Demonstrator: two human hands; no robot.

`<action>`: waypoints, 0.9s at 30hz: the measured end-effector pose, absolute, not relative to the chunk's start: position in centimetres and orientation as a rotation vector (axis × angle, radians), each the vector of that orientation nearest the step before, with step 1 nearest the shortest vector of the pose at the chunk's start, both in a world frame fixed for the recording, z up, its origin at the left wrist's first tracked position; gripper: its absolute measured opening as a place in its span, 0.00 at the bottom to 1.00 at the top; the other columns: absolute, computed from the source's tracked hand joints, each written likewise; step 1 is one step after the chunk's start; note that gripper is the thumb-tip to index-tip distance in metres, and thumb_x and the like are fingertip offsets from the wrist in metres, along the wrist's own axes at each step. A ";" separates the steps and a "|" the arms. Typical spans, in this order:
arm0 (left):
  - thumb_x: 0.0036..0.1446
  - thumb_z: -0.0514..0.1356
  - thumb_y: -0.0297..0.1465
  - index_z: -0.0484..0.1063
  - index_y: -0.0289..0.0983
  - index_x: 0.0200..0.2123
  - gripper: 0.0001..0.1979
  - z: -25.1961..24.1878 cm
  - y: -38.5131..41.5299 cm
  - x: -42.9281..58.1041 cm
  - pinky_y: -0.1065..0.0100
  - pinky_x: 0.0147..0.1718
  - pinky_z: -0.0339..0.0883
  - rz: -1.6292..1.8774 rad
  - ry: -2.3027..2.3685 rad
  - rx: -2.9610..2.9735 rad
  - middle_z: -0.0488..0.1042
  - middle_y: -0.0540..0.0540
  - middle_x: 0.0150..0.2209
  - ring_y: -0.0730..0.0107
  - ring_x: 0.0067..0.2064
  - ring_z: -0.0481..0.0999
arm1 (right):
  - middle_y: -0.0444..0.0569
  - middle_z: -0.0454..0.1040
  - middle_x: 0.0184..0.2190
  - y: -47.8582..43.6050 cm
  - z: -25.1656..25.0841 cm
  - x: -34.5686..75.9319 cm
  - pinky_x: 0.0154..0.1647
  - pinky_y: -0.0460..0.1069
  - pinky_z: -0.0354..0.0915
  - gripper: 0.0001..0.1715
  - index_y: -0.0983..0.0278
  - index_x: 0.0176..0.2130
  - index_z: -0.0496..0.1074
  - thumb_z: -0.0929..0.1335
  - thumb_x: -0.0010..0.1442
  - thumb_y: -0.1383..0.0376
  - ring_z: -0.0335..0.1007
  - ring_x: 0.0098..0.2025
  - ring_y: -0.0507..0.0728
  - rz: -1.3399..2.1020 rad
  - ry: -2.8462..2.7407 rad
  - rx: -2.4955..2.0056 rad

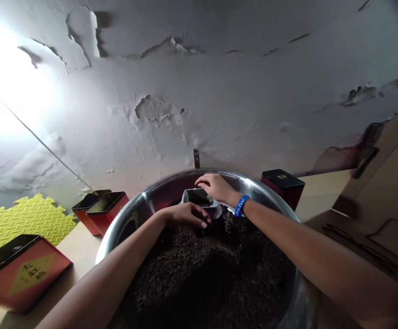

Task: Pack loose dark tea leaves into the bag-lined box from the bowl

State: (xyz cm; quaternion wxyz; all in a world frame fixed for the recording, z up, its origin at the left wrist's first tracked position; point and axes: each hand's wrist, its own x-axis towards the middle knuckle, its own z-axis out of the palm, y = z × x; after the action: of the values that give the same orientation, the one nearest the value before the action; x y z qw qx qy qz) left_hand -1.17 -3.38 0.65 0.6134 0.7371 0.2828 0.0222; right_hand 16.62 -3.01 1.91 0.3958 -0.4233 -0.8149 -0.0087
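A large round metal basin (108, 244) holds a wide heap of dark, dry leaves that look like loose tea (171, 265). Near its far side a whitish plastic bag (216, 211) stands on the leaves with its mouth open and dark inside. My left hand (187, 214) curls at the near left of the bag, thumb and fingers drawn together low over the leaves; what they pinch is too dark to make out. My right hand (217, 186), a blue wristband (242, 205) on its wrist, has bent fingers closed at the bag's far rim.
Open red tins (108, 206) stand left of the basin, with a larger red tin (31, 276) nearer me. A dark lidded tin (283, 185) is at the right, beside a cardboard box (382, 192). Behind rises a peeling wall (219, 100); yellow foam mats (31, 214) lie left.
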 end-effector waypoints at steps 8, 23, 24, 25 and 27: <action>0.45 0.63 0.29 0.71 0.34 0.39 0.14 0.4 -2.0 -0.9 0.78 0.26 0.66 0.684 0.716 1.402 0.72 0.46 0.33 0.77 0.30 0.71 | 0.47 0.73 0.34 -2.6 1.5 16.6 0.41 0.47 0.58 0.11 0.64 0.35 0.72 0.61 0.56 0.68 0.66 0.36 0.52 -0.043 -2.065 -1.090; 0.59 0.47 0.33 0.67 0.27 0.44 0.17 0.7 -0.6 -0.9 0.67 0.37 0.70 0.966 0.696 0.969 0.71 0.36 0.38 0.69 0.36 0.72 | 0.47 0.73 0.33 -2.9 1.5 16.3 0.39 0.46 0.58 0.12 0.64 0.35 0.72 0.61 0.57 0.67 0.66 0.35 0.51 -0.043 -2.059 -1.101; 0.59 0.46 0.34 0.67 0.27 0.43 0.18 0.7 -0.6 -1.0 0.66 0.38 0.70 0.957 0.684 0.987 0.71 0.36 0.39 0.68 0.37 0.72 | 0.47 0.73 0.33 -2.9 1.5 16.3 0.39 0.45 0.58 0.12 0.64 0.35 0.72 0.61 0.57 0.67 0.66 0.35 0.51 -0.042 -2.058 -1.098; 0.59 0.46 0.35 0.67 0.27 0.43 0.19 0.7 -0.6 -1.1 0.66 0.38 0.69 0.949 0.674 1.008 0.70 0.36 0.40 0.67 0.38 0.72 | 0.47 0.73 0.33 -2.9 1.5 16.3 0.39 0.46 0.58 0.12 0.64 0.35 0.72 0.61 0.57 0.66 0.66 0.35 0.51 -0.040 -2.057 -1.099; 0.59 0.46 0.37 0.68 0.27 0.43 0.20 0.7 -0.5 -1.3 0.66 0.38 0.68 0.934 0.664 1.060 0.70 0.35 0.42 0.65 0.40 0.72 | 0.48 0.73 0.33 -2.9 1.5 16.2 0.38 0.46 0.58 0.12 0.64 0.36 0.72 0.61 0.57 0.66 0.66 0.35 0.52 -0.031 -2.053 -1.113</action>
State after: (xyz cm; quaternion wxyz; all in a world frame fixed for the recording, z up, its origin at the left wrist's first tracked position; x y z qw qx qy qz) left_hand -1.34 -0.49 0.71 0.7104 0.4779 0.2993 0.4211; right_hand 16.19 -2.91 1.52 0.3923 -0.4384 -0.8085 -0.0122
